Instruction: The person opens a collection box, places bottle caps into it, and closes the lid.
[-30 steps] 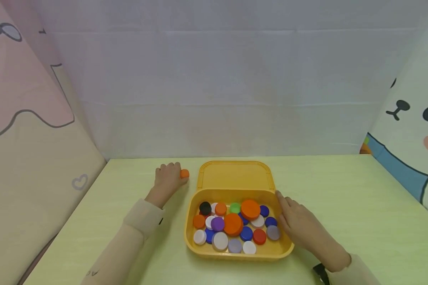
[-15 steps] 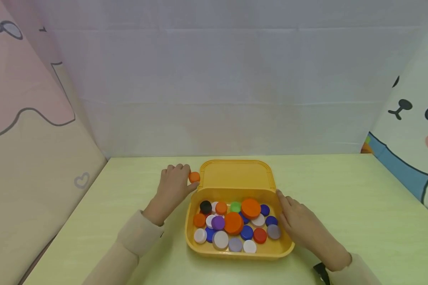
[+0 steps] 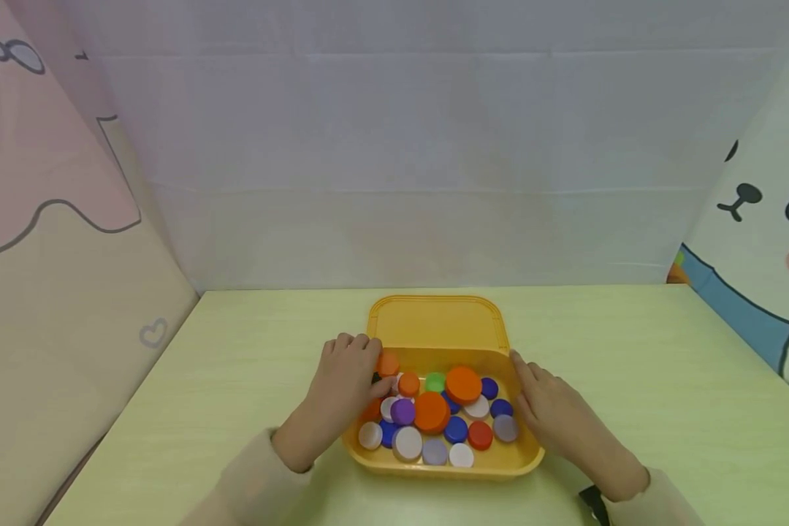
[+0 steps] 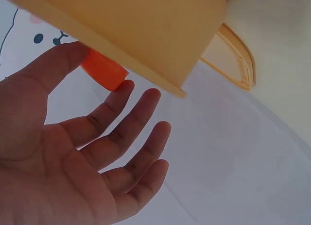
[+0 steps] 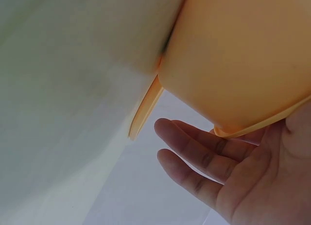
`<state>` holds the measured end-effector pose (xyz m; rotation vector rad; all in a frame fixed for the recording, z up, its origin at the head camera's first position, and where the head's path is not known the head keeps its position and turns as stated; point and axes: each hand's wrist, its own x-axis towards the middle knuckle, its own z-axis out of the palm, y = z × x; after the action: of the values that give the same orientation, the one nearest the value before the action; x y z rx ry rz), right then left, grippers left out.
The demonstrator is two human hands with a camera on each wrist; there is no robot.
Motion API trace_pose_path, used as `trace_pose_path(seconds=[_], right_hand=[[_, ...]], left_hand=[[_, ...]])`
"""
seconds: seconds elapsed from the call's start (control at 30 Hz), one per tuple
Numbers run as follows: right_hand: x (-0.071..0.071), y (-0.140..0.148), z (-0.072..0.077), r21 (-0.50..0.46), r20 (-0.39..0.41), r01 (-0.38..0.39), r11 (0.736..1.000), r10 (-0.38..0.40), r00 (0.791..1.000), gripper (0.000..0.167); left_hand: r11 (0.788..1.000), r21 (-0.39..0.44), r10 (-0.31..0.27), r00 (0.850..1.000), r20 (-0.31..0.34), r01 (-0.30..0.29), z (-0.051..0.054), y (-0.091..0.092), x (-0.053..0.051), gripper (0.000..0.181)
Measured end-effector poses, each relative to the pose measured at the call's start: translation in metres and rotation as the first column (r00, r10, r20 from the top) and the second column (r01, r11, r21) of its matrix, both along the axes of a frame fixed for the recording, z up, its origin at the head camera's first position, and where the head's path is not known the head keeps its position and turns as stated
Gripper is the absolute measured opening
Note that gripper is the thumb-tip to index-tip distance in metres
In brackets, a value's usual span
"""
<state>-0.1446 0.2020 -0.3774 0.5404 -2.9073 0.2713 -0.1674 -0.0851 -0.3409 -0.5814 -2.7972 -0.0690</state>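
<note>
My left hand (image 3: 344, 376) pinches an orange bottle cap (image 3: 388, 364) between thumb and forefinger, over the back left corner of a yellow plastic box (image 3: 443, 473). In the left wrist view the same orange cap (image 4: 103, 72) shows beside the box rim, the other fingers loosely spread. Several bottle caps lie in the box, among them a large orange cap (image 3: 432, 412), a purple cap (image 3: 403, 411) and a green cap (image 3: 435, 382). My right hand (image 3: 559, 413) rests against the box's right rim, fingers extended. The left hand partly hides a black cap.
A yellow lid (image 3: 439, 321) lies flat behind the box, against its back edge. Box and lid stand on a pale yellow-green table (image 3: 664, 365). A white sheet (image 3: 394, 146) hangs at the table's back, with printed cloths on both sides.
My left hand has carried the orange cap from the table left of the lid, rightward and nearer, to over the box's back left corner. My right hand stays at the right rim.
</note>
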Motion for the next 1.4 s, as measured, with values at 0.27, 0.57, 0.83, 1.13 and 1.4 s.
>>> trace_pose_path(seconds=[0.27, 0.57, 0.83, 1.13, 1.4], right_hand=[[0.000, 0.000, -0.001, -0.001, 0.004, 0.005, 1.000, -0.005, 1.000, 0.052], [0.001, -0.001, 0.000, -0.004, 0.000, 0.004, 1.000, -0.004, 1.000, 0.052], [0.001, -0.001, 0.000, -0.006, -0.001, 0.003, 1.000, -0.003, 1.000, 0.052], [0.000, -0.001, -0.001, -0.009, 0.003, 0.006, 1.000, -0.006, 1.000, 0.052], [0.000, 0.000, -0.002, -0.006, -0.007, 0.013, 1.000, -0.013, 1.000, 0.053]], left_hand=[[0.995, -0.099, -0.004, 1.000, 0.016, 0.005, -0.010, 0.004, 0.008, 0.042], [0.990, -0.143, -0.012, 1.000, -0.013, 0.010, -0.021, 0.006, 0.010, 0.043], [0.985, -0.170, -0.007, 1.000, -0.018, 0.004, -0.025, 0.006, 0.012, 0.042], [0.989, -0.148, -0.013, 1.000, -0.028, 0.009, -0.023, 0.005, 0.013, 0.038], [0.998, -0.029, -0.057, 0.997, -0.053, 0.055, -0.014, 0.001, 0.010, 0.028]])
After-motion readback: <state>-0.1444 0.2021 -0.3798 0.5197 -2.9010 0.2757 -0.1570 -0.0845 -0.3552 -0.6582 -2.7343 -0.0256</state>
